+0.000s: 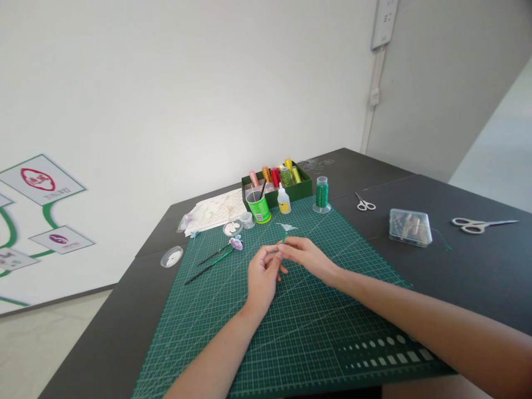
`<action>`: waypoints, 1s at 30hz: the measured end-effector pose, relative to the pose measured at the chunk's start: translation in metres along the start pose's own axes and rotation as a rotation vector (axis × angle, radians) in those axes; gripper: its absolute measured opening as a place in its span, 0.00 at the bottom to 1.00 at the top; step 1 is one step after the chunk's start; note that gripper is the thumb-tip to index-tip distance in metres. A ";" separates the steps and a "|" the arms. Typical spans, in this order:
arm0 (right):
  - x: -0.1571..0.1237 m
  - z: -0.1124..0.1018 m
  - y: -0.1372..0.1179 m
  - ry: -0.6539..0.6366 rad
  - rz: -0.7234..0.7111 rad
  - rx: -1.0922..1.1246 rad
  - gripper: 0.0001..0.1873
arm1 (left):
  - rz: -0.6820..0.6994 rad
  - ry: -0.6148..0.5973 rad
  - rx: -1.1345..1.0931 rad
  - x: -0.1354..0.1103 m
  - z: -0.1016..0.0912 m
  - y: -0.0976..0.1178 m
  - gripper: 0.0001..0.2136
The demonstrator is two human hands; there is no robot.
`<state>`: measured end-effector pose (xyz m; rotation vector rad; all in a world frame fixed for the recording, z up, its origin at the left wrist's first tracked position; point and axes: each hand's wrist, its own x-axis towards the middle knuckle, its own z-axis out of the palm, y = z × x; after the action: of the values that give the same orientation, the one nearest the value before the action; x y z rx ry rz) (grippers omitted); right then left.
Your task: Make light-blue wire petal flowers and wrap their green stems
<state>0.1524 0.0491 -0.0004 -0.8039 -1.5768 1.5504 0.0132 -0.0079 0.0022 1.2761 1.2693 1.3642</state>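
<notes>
Over the green cutting mat point(233, 343), my left hand point(265, 271) and my right hand point(305, 255) meet, fingertips pinched together. Between them is the green stem of a small artificial flower point(287, 227), whose pale, whitish petals spread out above my fingers. Much of the stem is hidden by the fingers. Left of my hands lie a purple-and-white flower point(236, 243) on a dark stem and a thin green-and-black stick point(208, 268). Beyond the pale flower stands a glue bottle point(284, 199) with a yellow label.
A green box point(303, 188) of coloured thread spools stands at the back beside a green can point(259, 208). A green thread spool point(322, 194) is upright at right. Small scissors point(366, 205), a clear plastic box point(410, 227) and larger scissors point(474, 225) lie right. A small dish point(172, 256) sits left.
</notes>
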 end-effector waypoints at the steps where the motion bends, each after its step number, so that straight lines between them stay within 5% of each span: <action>1: 0.000 0.000 -0.001 0.027 0.013 0.015 0.17 | -0.002 0.019 -0.005 -0.001 0.001 0.000 0.16; 11: -0.001 0.003 -0.002 0.093 0.070 0.101 0.15 | -0.032 0.093 -0.007 -0.002 0.003 -0.005 0.21; 19: 0.001 -0.003 -0.006 0.077 0.069 0.081 0.18 | -0.208 -0.103 -0.204 0.005 -0.004 -0.012 0.24; 24: 0.001 -0.004 -0.006 0.032 0.055 0.047 0.18 | -0.455 -0.253 -0.466 0.010 -0.012 -0.008 0.22; 30: 0.002 -0.008 -0.001 -0.038 0.053 0.072 0.19 | -0.519 -0.264 -0.578 0.010 -0.013 -0.004 0.21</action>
<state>0.1580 0.0547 0.0005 -0.7869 -1.5289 1.6600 -0.0009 0.0013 -0.0001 0.6378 0.8484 1.0318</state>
